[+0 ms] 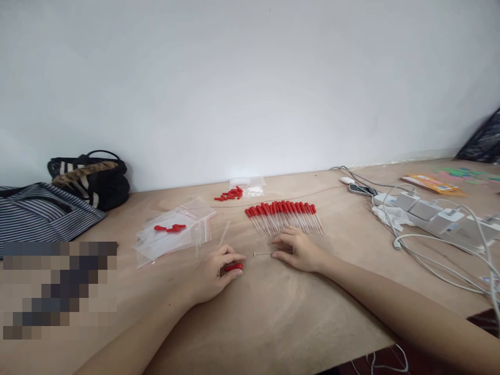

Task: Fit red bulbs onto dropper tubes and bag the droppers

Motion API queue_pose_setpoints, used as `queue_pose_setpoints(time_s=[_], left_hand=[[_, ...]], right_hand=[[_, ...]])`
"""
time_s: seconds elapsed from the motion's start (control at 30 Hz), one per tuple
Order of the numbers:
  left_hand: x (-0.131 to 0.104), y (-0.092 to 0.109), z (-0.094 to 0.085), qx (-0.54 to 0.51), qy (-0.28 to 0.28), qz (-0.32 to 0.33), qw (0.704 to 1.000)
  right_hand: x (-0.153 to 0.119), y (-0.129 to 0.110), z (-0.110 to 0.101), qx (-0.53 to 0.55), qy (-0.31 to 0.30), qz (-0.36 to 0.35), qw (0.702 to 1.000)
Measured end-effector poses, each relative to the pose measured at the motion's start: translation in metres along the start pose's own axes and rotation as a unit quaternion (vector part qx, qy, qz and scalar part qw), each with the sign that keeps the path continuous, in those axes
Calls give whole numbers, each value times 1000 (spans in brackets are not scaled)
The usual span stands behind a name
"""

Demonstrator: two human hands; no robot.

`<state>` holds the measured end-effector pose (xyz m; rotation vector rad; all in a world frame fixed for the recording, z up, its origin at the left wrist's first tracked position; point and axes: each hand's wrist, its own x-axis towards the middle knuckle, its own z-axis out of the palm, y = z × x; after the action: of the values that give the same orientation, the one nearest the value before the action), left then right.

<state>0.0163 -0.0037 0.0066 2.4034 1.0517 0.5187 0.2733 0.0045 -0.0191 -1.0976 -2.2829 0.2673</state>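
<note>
A red rubber dropper bulb is pinched between the thumb and fingers of my left hand, low over the table. Facing it, my right hand is closed on a thin clear dropper tube, whose flared end points left toward the bulb; the two are apart. Another clear tube leans out just beyond my left fingers. Behind my right hand lies a neat row of droppers, red bulbs at the far end and clear stems toward me.
Clear zip bags lie at the left with a few red bulbs on top. Farther back are more bulbs and a bag of tubes. Power strips and chargers with white cables crowd the right. Black and striped bags stand left.
</note>
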Motion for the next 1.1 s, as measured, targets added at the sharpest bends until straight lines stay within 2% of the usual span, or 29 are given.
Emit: queue_pose_setpoints(time_s=[0.1,0.2,0.27,0.37,0.57,0.7,0.9,1.1], left_hand=[[2,-1,5,-12,13,4,1000],[5,-5,9,-80,69,-44,993],[6,-7,11,-159,112,-82,977],[8,-9,14,-257,144,-116,949],[13,-6,20,-284,150,-148,936],[15,2,21,-341,162,-157,912],[14,10,23,-428,147,-169,876],[15,10,26,-419,176,-164,875]], right_hand=[[12,-5,2,14,-31,11,999],[21,-10,5,17,-73,11,997],[22,-13,7,-2,-82,2,997],[17,-15,12,-41,-64,-10,997],[8,-19,18,-9,5,-8,1000],[7,-27,17,4,38,-9,999],[6,-36,18,18,46,-13,999],[5,-39,18,38,47,-16,998]])
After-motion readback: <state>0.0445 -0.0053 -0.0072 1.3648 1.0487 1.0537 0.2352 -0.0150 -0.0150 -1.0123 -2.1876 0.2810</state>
